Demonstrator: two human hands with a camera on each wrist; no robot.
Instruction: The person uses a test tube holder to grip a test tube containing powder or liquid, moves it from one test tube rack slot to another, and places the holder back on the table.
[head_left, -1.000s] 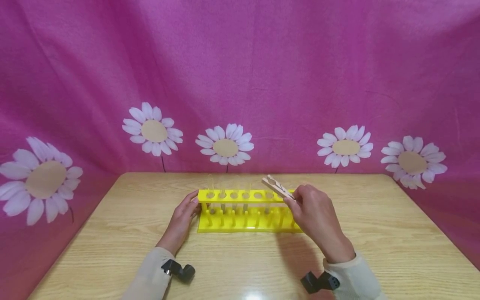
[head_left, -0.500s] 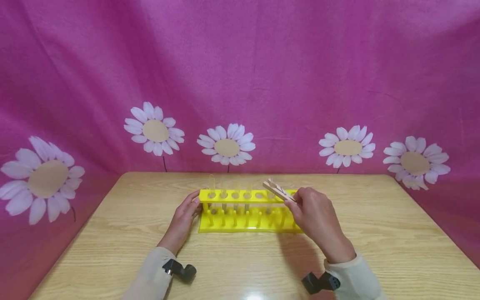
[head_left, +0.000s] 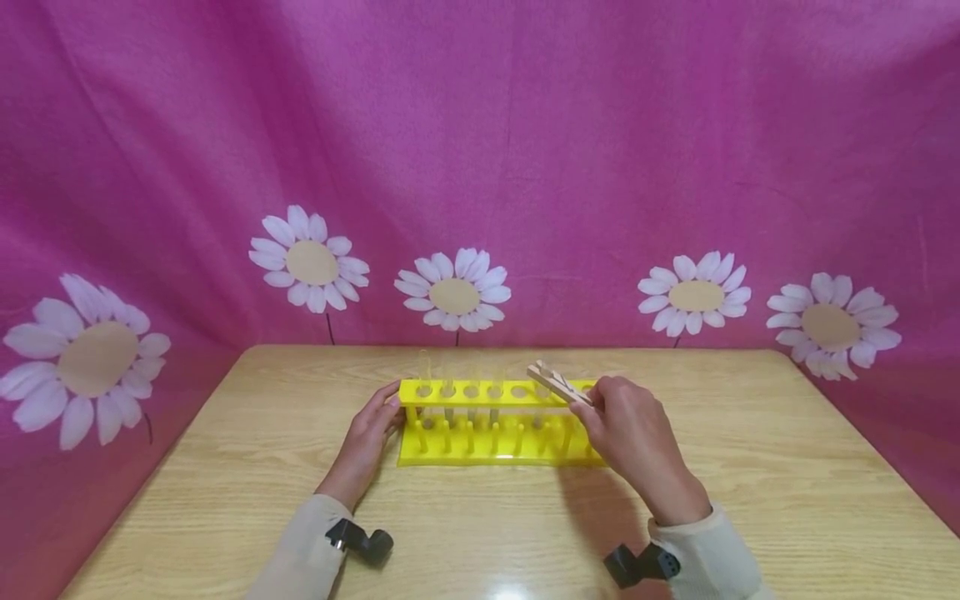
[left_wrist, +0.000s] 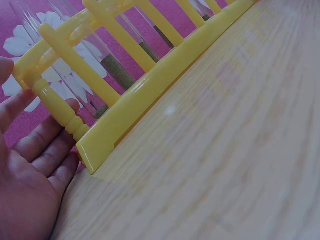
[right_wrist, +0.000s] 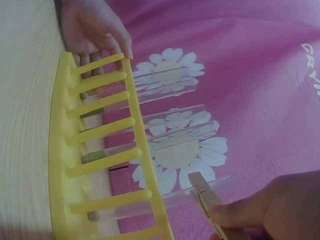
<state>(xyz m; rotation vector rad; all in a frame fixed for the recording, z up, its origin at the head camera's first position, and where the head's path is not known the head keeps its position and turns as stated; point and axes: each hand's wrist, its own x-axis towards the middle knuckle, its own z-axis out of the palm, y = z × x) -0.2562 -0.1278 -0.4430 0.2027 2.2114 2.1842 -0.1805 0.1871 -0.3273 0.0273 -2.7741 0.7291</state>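
A yellow test tube rack (head_left: 457, 457) stands on the table, holding several clear test tubes (left_wrist: 117, 70) with dark, grainy contents at the bottom. My left hand (head_left: 365, 442) grips the rack's left end, its fingers reaching behind the end post (left_wrist: 59, 110) and the thumb near the top bar. Between thumb and fingers, my right hand (head_left: 637, 437) pinches a wooden clothespin (head_left: 557, 383). Its tip is at the upper part of one tube (right_wrist: 170, 199) on the rack's right side; whether it clamps the glass I cannot tell. The right hand hides the rack's right end.
A light wood-grain table (head_left: 480, 517) lies beneath the rack. Behind and at the sides hangs a pink cloth (head_left: 570, 167) with large white daisies. Small black cameras (head_left: 367, 546) sit on both wrists.
The clothespin has dropped slightly, its tip lower against the test tube than a second ago. The left hand and the rack keep their places; the whole view has shifted a little.
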